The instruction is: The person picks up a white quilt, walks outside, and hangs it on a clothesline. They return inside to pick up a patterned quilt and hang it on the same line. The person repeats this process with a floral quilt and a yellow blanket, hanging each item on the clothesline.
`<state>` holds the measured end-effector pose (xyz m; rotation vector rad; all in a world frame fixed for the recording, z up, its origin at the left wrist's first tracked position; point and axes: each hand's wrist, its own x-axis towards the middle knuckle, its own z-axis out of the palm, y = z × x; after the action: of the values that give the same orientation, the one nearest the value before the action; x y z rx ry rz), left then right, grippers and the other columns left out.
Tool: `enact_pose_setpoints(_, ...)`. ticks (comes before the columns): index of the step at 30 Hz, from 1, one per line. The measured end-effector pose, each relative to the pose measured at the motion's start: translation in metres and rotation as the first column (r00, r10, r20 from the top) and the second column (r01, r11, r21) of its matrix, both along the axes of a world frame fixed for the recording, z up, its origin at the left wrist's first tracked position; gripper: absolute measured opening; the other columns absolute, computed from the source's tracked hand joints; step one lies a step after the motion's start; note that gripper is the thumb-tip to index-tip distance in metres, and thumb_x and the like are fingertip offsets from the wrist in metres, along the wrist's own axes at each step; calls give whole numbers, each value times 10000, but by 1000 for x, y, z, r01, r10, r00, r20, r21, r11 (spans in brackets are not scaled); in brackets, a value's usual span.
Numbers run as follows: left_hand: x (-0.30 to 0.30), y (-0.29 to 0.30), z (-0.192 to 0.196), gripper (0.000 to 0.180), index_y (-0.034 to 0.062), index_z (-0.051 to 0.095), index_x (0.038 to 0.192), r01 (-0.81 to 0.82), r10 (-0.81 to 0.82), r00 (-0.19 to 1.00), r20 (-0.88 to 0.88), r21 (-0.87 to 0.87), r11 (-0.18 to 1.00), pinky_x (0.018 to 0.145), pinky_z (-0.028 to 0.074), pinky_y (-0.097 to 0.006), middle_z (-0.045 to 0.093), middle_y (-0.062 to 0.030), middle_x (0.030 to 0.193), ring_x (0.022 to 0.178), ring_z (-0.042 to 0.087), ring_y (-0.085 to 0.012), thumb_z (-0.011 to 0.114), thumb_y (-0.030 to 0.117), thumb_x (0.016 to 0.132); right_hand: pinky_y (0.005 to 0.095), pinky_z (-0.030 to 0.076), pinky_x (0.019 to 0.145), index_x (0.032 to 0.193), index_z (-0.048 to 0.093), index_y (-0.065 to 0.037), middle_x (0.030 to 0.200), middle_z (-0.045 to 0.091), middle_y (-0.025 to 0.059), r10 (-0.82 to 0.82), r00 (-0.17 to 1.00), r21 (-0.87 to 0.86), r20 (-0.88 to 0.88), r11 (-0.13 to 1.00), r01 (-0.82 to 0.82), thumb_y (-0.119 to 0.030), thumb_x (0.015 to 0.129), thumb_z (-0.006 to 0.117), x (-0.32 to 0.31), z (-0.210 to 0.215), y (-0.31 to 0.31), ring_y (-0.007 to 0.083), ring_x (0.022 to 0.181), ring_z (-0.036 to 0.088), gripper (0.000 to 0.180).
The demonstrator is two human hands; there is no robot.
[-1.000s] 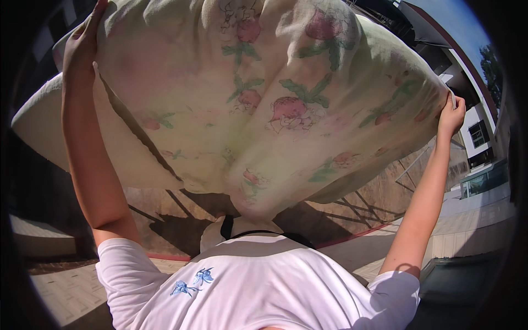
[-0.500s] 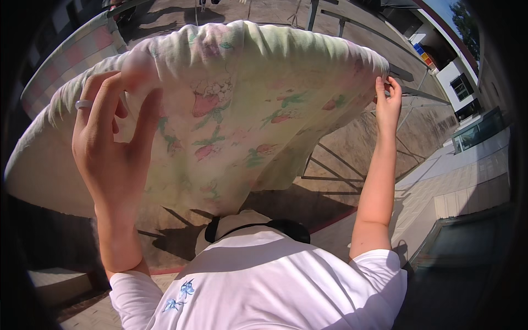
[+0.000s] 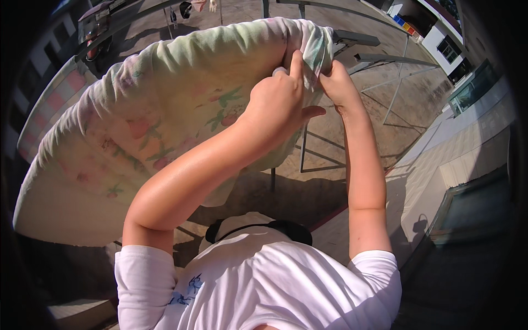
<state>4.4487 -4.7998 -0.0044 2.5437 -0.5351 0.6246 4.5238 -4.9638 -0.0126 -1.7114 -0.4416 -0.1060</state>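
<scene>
Floral-print sheet [image 3: 132, 110], apparently draped over a metal rail [image 3: 357, 38], its long axis arcing from frame left to upper centre, leftward of our grip. Our right hand [image 3: 337, 87], nearer the sheet's right end, is clamped on its edge; beside it, our left hand [image 3: 278, 96] has thumb apart, but we cannot tell whether its fingers hold cloth. Coloured boxes [image 3: 406, 25], upper right: contents indistinct.

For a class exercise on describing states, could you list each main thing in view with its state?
Flowered cloth: hanging, bunched at its right end
Checked cloth: hanging, partly hidden
Left hand: on the flowered cloth, thumb out, grip unclear
Right hand: at the cloth's right end, grip unclear
Metal bar: partly covered
White shirt: worn, creased
</scene>
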Motion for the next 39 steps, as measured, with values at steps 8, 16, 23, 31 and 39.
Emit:
enact_pose_setpoints(8,29,10,15,481,-3,471,1303,30,-47,998,-50,-296,955,807,512,-387,674,-222,991,934,667,-351,621,-30,847,257,490,749,1170,577,-19,999,640,4,280,950,181,-139,950,-254,-216,960,661,2,21,-20,82,847,582,300)
enact_pose_setpoints(16,27,13,30,299,-41,588,1172,-68,28,995,-96,-446,893,867,501,-390,674,-257,1056,987,660,-377,555,116,919,290,495,939,1380,453,1,1298,578,87,313,946,372,-80,890,-263,-119,1027,470,29,-19,-56,159,1117,595,373)
enact_pose_setpoints(23,10,4,36,546,-22,550,1231,-365,303,905,300,177,914,765,516,-447,659,-244,910,895,660,-388,756,262,813,285,496,898,1328,521,-10,1225,617,107,520,818,522,-245,782,-340,-437,972,596,29,12,-56,168,1079,605,561)
enact_pose_setpoints(31,10,91,99,383,119,706,1113,-412,351,908,229,331,849,828,529,-432,694,-178,1000,933,655,-390,779,184,743,238,491,682,1034,689,26,872,701,25,13,950,-60,313,998,6,-82,879,654,60,69,-36,76,740,615,192)
enact_pose_setpoints(39,-63,315,169,278,30,648,1185,-429,425,891,-159,-600,675,843,528,-282,683,-48,1032,894,652,-140,559,164,958,239,490,745,1099,690,24,955,714,45,-309,817,27,486,940,340,-121,929,620,198,119,-186,93,812,634,235)
